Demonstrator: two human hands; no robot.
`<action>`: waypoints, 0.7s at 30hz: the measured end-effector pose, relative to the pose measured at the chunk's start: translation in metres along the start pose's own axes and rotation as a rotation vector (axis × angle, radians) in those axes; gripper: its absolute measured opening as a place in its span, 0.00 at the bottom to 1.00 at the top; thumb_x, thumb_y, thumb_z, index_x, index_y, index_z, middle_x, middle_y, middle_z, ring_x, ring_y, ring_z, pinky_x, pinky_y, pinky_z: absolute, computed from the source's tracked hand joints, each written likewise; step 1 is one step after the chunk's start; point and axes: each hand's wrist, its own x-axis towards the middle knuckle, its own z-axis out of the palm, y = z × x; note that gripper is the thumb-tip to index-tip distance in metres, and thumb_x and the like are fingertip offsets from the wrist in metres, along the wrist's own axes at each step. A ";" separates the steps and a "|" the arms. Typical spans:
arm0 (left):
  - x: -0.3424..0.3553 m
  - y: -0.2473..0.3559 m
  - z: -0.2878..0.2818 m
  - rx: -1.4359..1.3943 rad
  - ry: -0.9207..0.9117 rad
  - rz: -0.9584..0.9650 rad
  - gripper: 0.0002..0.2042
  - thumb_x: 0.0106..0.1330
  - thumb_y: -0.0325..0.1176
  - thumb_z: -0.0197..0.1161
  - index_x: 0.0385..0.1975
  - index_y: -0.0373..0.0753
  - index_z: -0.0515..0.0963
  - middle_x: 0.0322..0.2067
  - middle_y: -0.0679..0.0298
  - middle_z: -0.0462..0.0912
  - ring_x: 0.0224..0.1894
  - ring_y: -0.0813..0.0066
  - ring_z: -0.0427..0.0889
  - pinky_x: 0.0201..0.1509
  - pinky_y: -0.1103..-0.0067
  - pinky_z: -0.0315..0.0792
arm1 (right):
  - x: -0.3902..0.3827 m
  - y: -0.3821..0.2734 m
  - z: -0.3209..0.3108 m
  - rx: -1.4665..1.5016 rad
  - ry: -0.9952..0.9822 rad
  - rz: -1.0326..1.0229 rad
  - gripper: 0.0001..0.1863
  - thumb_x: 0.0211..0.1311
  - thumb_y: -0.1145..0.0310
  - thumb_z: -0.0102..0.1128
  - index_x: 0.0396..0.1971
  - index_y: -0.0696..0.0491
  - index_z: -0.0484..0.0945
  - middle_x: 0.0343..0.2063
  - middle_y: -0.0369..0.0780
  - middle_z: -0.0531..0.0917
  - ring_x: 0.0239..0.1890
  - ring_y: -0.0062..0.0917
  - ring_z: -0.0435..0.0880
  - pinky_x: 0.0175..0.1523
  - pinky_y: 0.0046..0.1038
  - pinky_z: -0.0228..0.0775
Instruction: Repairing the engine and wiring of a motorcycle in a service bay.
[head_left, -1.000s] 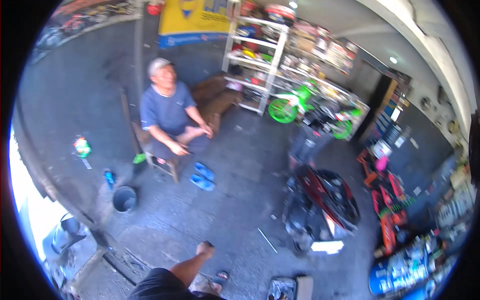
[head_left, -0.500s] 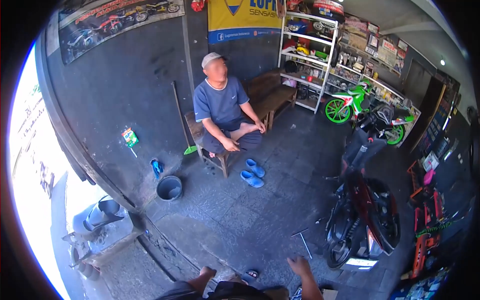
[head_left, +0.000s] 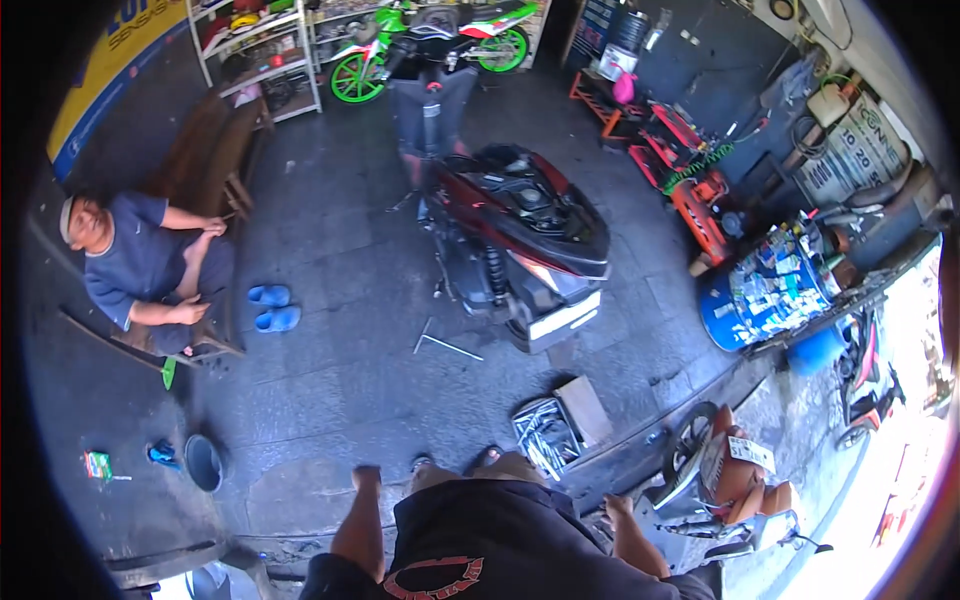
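Note:
My left hand (head_left: 366,478) hangs low beside my body, over the floor. My right hand (head_left: 618,508) is held out to the side, nearest to a parked motorbike with a brown seat (head_left: 742,480). Both hands are small in view, and I cannot make out their fingers; nothing is seen in either. In front of my feet lies a tray of metal hand tools (head_left: 546,438), with a brown flat box (head_left: 583,410) against it. Farther ahead, a T-handle wrench (head_left: 446,346) rests on the floor behind a dark red scooter (head_left: 530,210), whose seat area is uncovered.
A person (head_left: 150,250) sits cross-legged on a wooden bench at the left, blue clogs (head_left: 275,308) nearby. A dark bucket (head_left: 203,463) stands at the lower left. At the right are a littered blue drum (head_left: 765,295) and red equipment (head_left: 700,215). A green motorbike (head_left: 430,45) stands at the back.
My view has swung to the right and down, so the scooter is now central and the seated person at the left edge. The tool tray and brown-seated motorbike have come into view.

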 end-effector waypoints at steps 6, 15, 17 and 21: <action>0.081 0.094 -0.163 -0.961 0.673 0.053 0.13 0.58 0.40 0.63 0.23 0.35 0.83 0.30 0.51 0.86 0.33 0.53 0.87 0.38 0.61 0.78 | -0.008 0.008 0.006 -0.019 -0.174 -0.085 0.16 0.62 0.62 0.64 0.45 0.56 0.83 0.33 0.39 0.85 0.32 0.27 0.84 0.35 0.33 0.78; 0.030 0.185 -0.182 -1.001 0.420 -0.097 0.18 0.58 0.47 0.65 0.32 0.35 0.84 0.33 0.47 0.86 0.41 0.46 0.86 0.47 0.59 0.78 | 0.000 -0.001 -0.003 0.141 -0.061 -0.017 0.15 0.63 0.64 0.63 0.46 0.54 0.81 0.33 0.39 0.84 0.28 0.26 0.83 0.29 0.29 0.76; 0.054 0.125 -0.107 -0.605 0.249 -0.080 0.21 0.59 0.50 0.59 0.36 0.36 0.85 0.40 0.43 0.85 0.46 0.43 0.84 0.52 0.56 0.77 | 0.004 -0.006 0.006 0.079 -0.149 0.048 0.10 0.61 0.64 0.64 0.37 0.53 0.79 0.24 0.35 0.80 0.21 0.24 0.80 0.24 0.27 0.73; 0.027 0.066 -0.065 -0.558 0.023 -0.400 0.18 0.58 0.43 0.61 0.37 0.35 0.86 0.42 0.47 0.86 0.48 0.47 0.85 0.53 0.62 0.79 | 0.016 -0.036 0.027 0.054 -0.173 0.036 0.10 0.62 0.66 0.62 0.42 0.52 0.80 0.23 0.35 0.79 0.19 0.26 0.79 0.19 0.26 0.71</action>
